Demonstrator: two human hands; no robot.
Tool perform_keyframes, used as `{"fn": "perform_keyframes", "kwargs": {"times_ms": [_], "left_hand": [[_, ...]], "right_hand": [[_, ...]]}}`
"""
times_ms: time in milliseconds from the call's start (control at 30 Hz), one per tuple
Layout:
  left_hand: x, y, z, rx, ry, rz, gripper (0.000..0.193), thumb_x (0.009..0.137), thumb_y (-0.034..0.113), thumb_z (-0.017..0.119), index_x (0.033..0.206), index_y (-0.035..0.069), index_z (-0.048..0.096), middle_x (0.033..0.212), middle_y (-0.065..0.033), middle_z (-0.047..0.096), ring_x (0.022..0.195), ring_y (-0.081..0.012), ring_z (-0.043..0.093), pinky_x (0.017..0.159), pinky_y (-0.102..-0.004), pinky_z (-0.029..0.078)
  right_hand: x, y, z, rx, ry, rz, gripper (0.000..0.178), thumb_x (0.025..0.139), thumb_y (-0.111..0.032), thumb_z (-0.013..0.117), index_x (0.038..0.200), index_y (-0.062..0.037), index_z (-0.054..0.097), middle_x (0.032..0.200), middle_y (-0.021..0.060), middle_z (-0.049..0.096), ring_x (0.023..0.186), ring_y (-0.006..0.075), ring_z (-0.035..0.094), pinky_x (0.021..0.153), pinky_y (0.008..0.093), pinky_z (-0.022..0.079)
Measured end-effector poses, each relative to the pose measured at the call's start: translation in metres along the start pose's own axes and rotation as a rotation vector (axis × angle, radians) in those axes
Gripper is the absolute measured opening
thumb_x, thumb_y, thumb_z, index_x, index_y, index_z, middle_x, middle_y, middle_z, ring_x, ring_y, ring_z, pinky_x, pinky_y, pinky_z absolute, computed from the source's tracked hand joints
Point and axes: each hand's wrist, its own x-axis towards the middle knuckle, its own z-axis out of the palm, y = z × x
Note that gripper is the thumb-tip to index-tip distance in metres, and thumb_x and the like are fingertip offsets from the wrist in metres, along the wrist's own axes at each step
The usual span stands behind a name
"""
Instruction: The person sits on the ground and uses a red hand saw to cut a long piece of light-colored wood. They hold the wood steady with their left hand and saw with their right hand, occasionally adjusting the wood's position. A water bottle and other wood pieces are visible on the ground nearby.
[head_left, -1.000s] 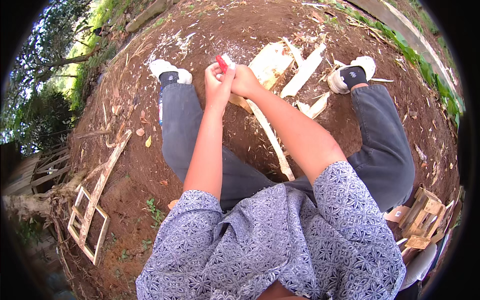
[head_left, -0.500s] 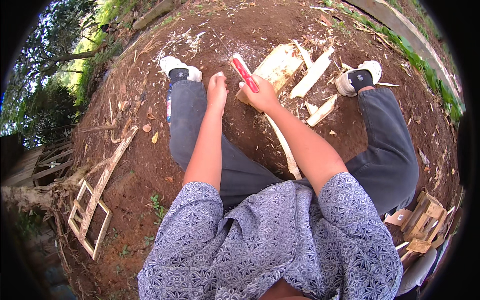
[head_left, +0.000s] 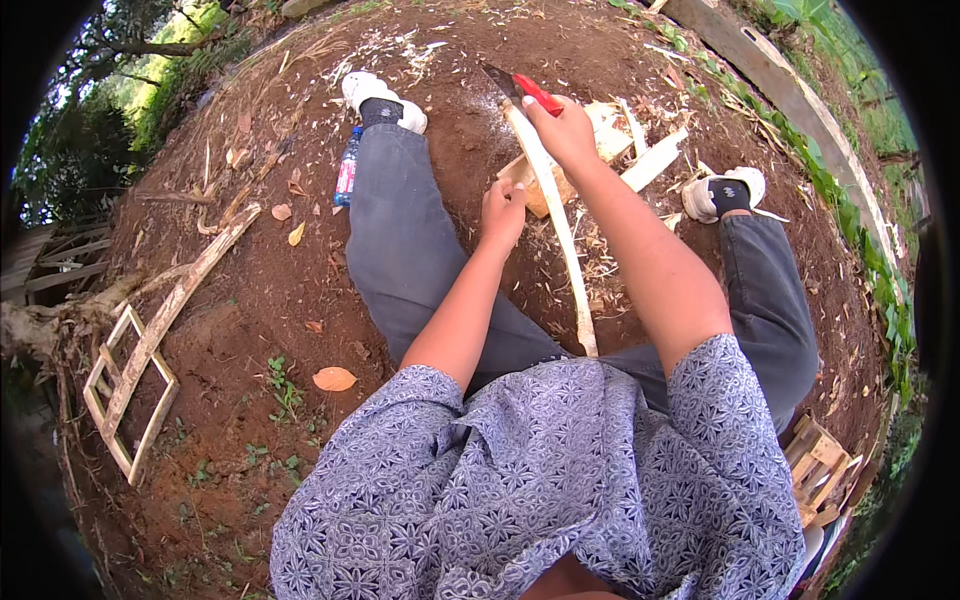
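Observation:
My right hand (head_left: 562, 132) grips a red-handled bladed tool (head_left: 540, 95); its dark blade points away to the upper left, and I cannot tell whether it is a knife or a saw. Just under the blade is the far end of a long, pale, slightly curved wooden stick (head_left: 563, 235), which runs back between my legs towards my lap. To the left of the stick, my left hand (head_left: 503, 212) is closed with curled fingers, near a light wooden block (head_left: 548, 192). What those fingers hold, if anything, is hidden.
Pale split wood (head_left: 655, 160) and shavings lie between my feet. A plastic bottle (head_left: 347, 168) stands by my left leg. A wooden frame (head_left: 165, 385) with a plank (head_left: 180, 290) lies at left, a wooden crate (head_left: 815, 460) at lower right. A concrete edge (head_left: 760, 75) borders the soil.
My right hand has moved right and farther away with the red-handled tool, whose blade now shows broadside. My left hand has come nearer and right, beside the stick. More of the stick shows.

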Motion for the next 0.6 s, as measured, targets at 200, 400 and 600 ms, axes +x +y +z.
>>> {"fn": "perform_keyframes", "kwargs": {"times_ms": [200, 400, 600], "left_hand": [[0.012, -0.001, 0.012, -0.042, 0.098, 0.118, 0.05, 0.099, 0.032, 0.061, 0.134, -0.004, 0.058, 0.129, -0.0221, 0.062, 0.12, -0.0322, 0.061, 0.105, -0.0414, 0.046], [0.026, -0.016, 0.026, -0.175, 0.221, 0.062, 0.043, 0.098, 0.035, 0.062, 0.123, -0.001, 0.063, 0.125, -0.0218, 0.062, 0.117, -0.0369, 0.06, 0.104, -0.0455, 0.045], [0.044, 0.01, 0.033, -0.19, 0.322, 0.093, 0.045, 0.099, 0.032, 0.061, 0.127, -0.003, 0.062, 0.13, -0.0219, 0.06, 0.121, -0.0336, 0.06, 0.105, -0.0428, 0.046]], "right_hand": [[-0.034, 0.013, 0.017, 0.024, 0.131, -0.037, 0.036, 0.097, -0.038, 0.067, 0.096, -0.0011, 0.069, 0.079, 0.0107, 0.067, 0.074, 0.0233, 0.064, 0.072, 0.0375, 0.048], [-0.145, 0.037, -0.028, 0.3, 0.082, 0.078, 0.023, 0.102, -0.024, 0.065, 0.085, -0.0084, 0.061, 0.07, -0.0045, 0.053, 0.057, 0.0024, 0.043, 0.051, 0.0219, 0.033], [-0.19, -0.002, -0.138, 0.277, 0.205, -0.084, 0.025, 0.102, -0.021, 0.063, 0.083, -0.0064, 0.058, 0.07, -0.0032, 0.051, 0.063, 0.005, 0.043, 0.06, 0.0238, 0.035]]}}
